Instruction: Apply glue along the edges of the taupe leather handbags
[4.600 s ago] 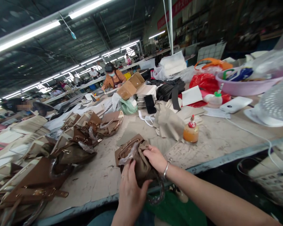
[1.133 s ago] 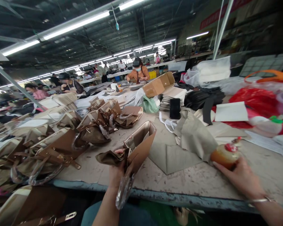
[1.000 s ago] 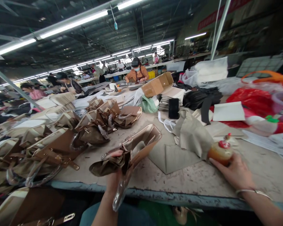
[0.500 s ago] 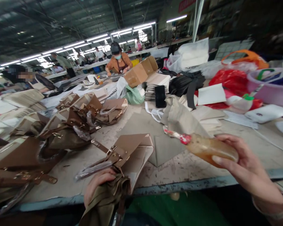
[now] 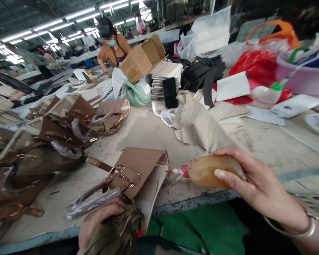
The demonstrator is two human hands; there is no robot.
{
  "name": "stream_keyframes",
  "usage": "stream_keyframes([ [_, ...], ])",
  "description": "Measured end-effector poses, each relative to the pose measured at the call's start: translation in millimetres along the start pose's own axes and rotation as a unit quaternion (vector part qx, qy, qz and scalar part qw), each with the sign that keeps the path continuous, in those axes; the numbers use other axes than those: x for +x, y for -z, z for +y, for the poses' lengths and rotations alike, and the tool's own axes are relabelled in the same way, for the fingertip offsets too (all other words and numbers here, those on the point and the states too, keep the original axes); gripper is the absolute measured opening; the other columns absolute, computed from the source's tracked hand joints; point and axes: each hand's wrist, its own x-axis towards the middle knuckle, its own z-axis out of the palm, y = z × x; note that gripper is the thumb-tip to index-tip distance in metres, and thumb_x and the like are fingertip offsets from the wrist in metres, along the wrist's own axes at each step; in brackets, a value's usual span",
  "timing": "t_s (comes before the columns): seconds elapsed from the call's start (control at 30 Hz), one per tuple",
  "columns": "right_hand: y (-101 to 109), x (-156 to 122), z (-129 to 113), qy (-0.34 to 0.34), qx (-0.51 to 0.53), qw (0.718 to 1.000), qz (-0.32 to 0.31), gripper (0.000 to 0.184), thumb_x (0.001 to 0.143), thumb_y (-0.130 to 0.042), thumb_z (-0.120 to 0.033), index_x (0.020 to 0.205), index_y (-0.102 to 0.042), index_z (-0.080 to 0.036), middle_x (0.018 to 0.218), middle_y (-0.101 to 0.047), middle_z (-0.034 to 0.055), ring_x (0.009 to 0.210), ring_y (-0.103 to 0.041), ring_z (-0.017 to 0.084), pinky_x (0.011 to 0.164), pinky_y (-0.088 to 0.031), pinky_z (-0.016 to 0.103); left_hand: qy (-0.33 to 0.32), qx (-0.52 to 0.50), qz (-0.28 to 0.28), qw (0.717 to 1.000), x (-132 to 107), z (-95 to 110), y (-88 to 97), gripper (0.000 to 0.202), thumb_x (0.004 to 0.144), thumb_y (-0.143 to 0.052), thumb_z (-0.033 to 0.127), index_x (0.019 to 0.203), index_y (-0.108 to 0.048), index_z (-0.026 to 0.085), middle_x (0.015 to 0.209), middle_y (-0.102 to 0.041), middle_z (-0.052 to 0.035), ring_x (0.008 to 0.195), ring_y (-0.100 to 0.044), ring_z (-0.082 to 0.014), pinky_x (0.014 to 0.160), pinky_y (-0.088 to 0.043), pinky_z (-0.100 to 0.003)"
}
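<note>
My right hand (image 5: 251, 180) is wrapped round an amber squeeze bottle (image 5: 212, 171), held on its side with its red-and-white nozzle pointing left. The nozzle tip is close to the open edge of a brown handbag (image 5: 145, 164). That bag lies at the table's front edge, its pale lining facing right and its buckled strap and plastic-wrapped handle to the left. My left hand (image 5: 99, 221) grips the bag's gathered olive fabric; some fingers are hidden under the cloth.
Several similar brown bags (image 5: 79, 109) crowd the table's left side. Grey-beige fabric (image 5: 199, 120), a black phone (image 5: 170, 92) against stacked sheets, a cardboard box (image 5: 136, 62) and a pink basin (image 5: 300, 76) lie beyond. A co-worker (image 5: 114, 46) in an orange top stands across the table.
My right hand has brought the bottle left and lower, so its nozzle is now near the bag's edge. My left hand still holds the bag. The camera view has tilted downward.
</note>
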Motion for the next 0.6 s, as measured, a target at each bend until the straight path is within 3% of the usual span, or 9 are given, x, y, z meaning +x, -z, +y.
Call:
stream_keyframes([
  [0.13,-6.8,0.9,2.5,-0.001,-0.004,1.0,-0.013,0.03,0.095,-0.059,-0.044,0.117,-0.053,-0.025,0.097,-0.06,0.0015,0.08,-0.06,0.017,0.067,-0.049,0.027,0.012,-0.026,-0.038,0.999,0.9,0.5,4.1,0.02,0.092,-0.062,0.045,0.094,-0.071,0.027,0.094,-0.073,-0.0004,0.085,-0.069,-0.0177,0.086,-0.053,-0.024],
  [0.33,-15.8,4.9,-1.0,0.036,-0.006,0.999,-0.026,0.029,0.095,-0.059,-0.044,0.114,-0.054,-0.023,0.097,-0.06,0.0031,0.081,-0.06,0.018,0.068,-0.049,0.029,0.064,-0.036,-0.042,0.996,7.2,13.9,-1.7,0.019,0.092,-0.063,0.041,0.087,-0.071,0.025,0.092,-0.073,-0.0017,0.085,-0.068,-0.0185,0.083,-0.054,-0.022],
  [0.5,-20.1,8.6,-0.9,0.066,-0.004,0.997,-0.048,0.026,0.095,-0.06,-0.039,0.112,-0.055,-0.02,0.097,-0.059,0.0052,0.084,-0.059,0.019,0.072,-0.048,0.03,0.025,-0.036,-0.028,0.999,4.9,7.2,-1.9,0.021,0.087,-0.068,0.047,0.088,-0.072,0.027,0.09,-0.073,-0.0001,0.084,-0.068,-0.0179,0.087,-0.052,-0.024],
  [0.6,-19.9,8.9,-0.8,0.084,0.012,0.995,-0.058,0.025,0.095,-0.061,-0.036,0.113,-0.054,-0.02,0.098,-0.059,0.0052,0.088,-0.058,0.019,0.075,-0.048,0.03,0.06,0.008,-0.06,0.996,5.4,4.4,3.4,0.022,0.09,-0.062,0.045,0.086,-0.071,0.025,0.09,-0.074,-0.0013,0.083,-0.069,-0.0185,0.082,-0.055,-0.024],
])
